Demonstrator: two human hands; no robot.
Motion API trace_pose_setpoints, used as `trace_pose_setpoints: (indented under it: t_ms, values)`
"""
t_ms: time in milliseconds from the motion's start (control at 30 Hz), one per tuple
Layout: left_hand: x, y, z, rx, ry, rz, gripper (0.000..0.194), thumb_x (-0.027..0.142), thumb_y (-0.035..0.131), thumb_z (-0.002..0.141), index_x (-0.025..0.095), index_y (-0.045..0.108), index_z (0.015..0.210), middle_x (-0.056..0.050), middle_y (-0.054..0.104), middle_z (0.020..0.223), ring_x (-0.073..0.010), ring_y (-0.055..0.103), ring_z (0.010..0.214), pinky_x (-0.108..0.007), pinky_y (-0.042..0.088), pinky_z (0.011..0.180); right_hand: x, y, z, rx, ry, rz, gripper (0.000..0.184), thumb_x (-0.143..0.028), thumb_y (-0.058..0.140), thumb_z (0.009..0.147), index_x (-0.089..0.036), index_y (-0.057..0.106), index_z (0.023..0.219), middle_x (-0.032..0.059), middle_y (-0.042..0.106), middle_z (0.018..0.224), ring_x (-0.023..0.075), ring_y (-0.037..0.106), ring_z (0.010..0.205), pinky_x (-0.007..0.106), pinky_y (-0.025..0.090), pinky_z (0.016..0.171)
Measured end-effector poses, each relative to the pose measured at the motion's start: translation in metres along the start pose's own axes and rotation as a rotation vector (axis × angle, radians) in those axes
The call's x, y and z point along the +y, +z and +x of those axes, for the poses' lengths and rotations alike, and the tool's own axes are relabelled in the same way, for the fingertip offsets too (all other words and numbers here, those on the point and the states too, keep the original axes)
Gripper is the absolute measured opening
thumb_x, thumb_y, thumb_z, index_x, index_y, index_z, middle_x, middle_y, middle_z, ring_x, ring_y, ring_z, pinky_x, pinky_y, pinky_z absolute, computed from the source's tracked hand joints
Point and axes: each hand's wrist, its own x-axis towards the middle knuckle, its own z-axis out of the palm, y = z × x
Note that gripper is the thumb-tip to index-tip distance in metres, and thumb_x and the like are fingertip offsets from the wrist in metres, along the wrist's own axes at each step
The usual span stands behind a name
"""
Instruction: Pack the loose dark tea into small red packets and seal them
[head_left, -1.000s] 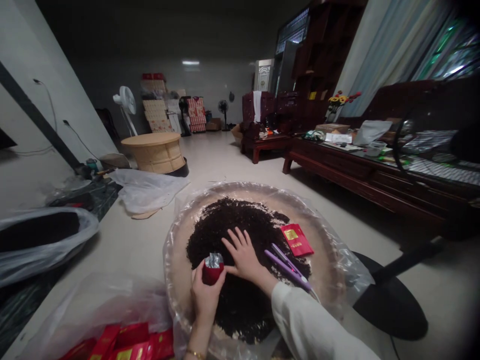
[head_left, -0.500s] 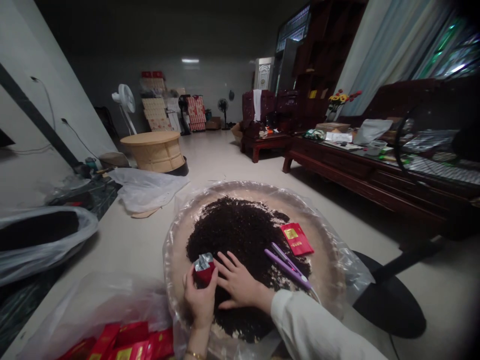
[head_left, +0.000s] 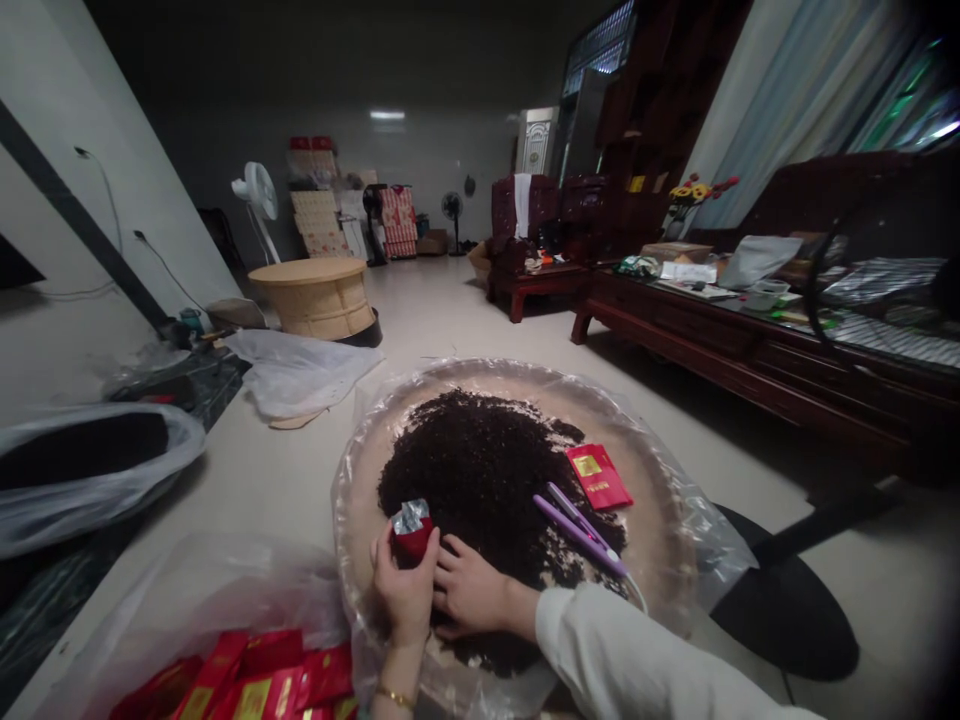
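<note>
My left hand [head_left: 405, 590] grips a small red pouch [head_left: 411, 545] upright, its silver foil mouth open at the top. Beside it, my right hand [head_left: 472, 592] curls its fingers into a heap of dark loose tea leaves [head_left: 480, 450]; the fingertips are partly hidden there. The leaves lie in a wide round tray [head_left: 660, 540] lined with clear plastic. To the right on the tray rest a purple flat iron [head_left: 577, 530] with a white cord and a few flat red pouches [head_left: 600, 477].
A plastic bag of red packets [head_left: 262, 670] lies front left. Behind it stands another bag [head_left: 180, 450] of dark contents. A black fan base [head_left: 787, 610] is to the right, near a long dark wooden table [head_left: 712, 330]. A round wooden stand [head_left: 311, 300] is farther back.
My right hand's spread fingers have curled together in the tea leaves. My left hand still holds the pouch in nearly the same place. The view has shifted slightly.
</note>
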Motion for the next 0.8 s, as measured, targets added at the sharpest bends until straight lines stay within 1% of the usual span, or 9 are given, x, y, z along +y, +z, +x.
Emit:
trace_pose_setpoints:
  t_ms: [67,133,200,333,400,500,567,667,800]
  values:
    - [0.0,0.0,0.0,-0.002,0.009,0.007,0.066,0.059,0.072,0.06,0.014,0.061,0.107,-0.011,0.064,0.097,-0.0272,0.064,0.091,-0.04,0.052,0.085,0.003,0.002,0.0,0.008,0.007,-0.01,0.035,-0.048,0.056,0.085,-0.018,0.07,0.094,0.0112,0.065,0.109,0.0305,0.044,0.117,0.047,0.035,0.095]
    - [-0.001,0.0,0.0,-0.004,0.018,0.011,0.066,0.058,0.072,0.06,0.013,0.061,0.107,-0.011,0.064,0.096,-0.0273,0.064,0.091,-0.04,0.052,0.085,0.006,0.003,0.001,0.019,0.021,-0.01,0.029,-0.041,0.054,0.087,-0.017,0.069,0.093,0.0106,0.066,0.104,0.0285,0.047,0.109,0.042,0.038,0.086]
    - [-0.002,0.001,0.0,-0.01,0.021,0.012,0.066,0.058,0.072,0.06,0.013,0.061,0.107,-0.012,0.064,0.096,-0.0278,0.064,0.091,-0.041,0.052,0.085,0.008,0.003,0.001,0.032,0.011,0.0,0.031,-0.043,0.054,0.086,-0.017,0.069,0.092,0.0102,0.066,0.101,0.0284,0.048,0.105,0.041,0.038,0.08]
    - [-0.006,0.002,0.0,-0.025,0.005,0.001,0.066,0.057,0.073,0.06,0.014,0.061,0.109,-0.012,0.064,0.1,-0.0283,0.064,0.094,-0.041,0.052,0.086,0.01,0.003,-0.001,0.048,-0.065,0.011,0.04,-0.056,0.058,0.08,-0.02,0.07,0.092,0.0079,0.066,0.099,0.0288,0.046,0.105,0.042,0.036,0.081]
    - [-0.008,0.002,0.0,-0.032,0.002,-0.003,0.066,0.056,0.073,0.061,0.014,0.06,0.11,-0.012,0.064,0.1,-0.0279,0.064,0.094,-0.041,0.052,0.086,0.01,0.004,-0.002,0.046,-0.075,0.001,0.038,-0.055,0.059,0.08,-0.019,0.071,0.088,0.0075,0.066,0.095,0.0271,0.047,0.101,0.04,0.035,0.08]
    - [-0.008,0.002,0.0,-0.026,0.016,0.004,0.067,0.057,0.073,0.06,0.013,0.061,0.11,-0.012,0.064,0.098,-0.0276,0.064,0.092,-0.04,0.052,0.085,0.01,0.008,0.0,0.069,-0.071,-0.015,0.031,-0.048,0.057,0.084,-0.019,0.07,0.082,0.0069,0.066,0.087,0.024,0.048,0.093,0.038,0.034,0.076]
    - [-0.008,0.002,0.001,-0.009,0.033,0.017,0.066,0.057,0.073,0.06,0.013,0.062,0.108,-0.012,0.064,0.097,-0.0274,0.064,0.091,-0.039,0.052,0.084,0.011,0.009,0.001,0.103,-0.059,-0.028,0.029,-0.043,0.055,0.087,-0.019,0.069,0.08,0.006,0.066,0.085,0.0225,0.048,0.09,0.036,0.033,0.072]
    - [-0.01,0.003,0.001,0.014,0.057,0.024,0.064,0.057,0.072,0.061,0.013,0.062,0.106,-0.012,0.065,0.096,-0.0268,0.065,0.09,-0.039,0.053,0.084,0.018,0.006,0.0,0.188,-0.012,-0.068,0.03,-0.042,0.053,0.088,-0.02,0.067,0.075,0.0051,0.066,0.084,0.0206,0.048,0.085,0.034,0.031,0.069]
    - [-0.016,0.005,0.002,0.023,0.087,0.011,0.065,0.058,0.071,0.062,0.012,0.061,0.106,-0.013,0.065,0.097,-0.0273,0.065,0.091,-0.041,0.053,0.086,0.038,-0.007,-0.004,0.342,0.12,-0.148,0.029,-0.04,0.055,0.086,-0.02,0.063,0.067,0.0027,0.065,0.076,0.0179,0.048,0.076,0.033,0.03,0.065]
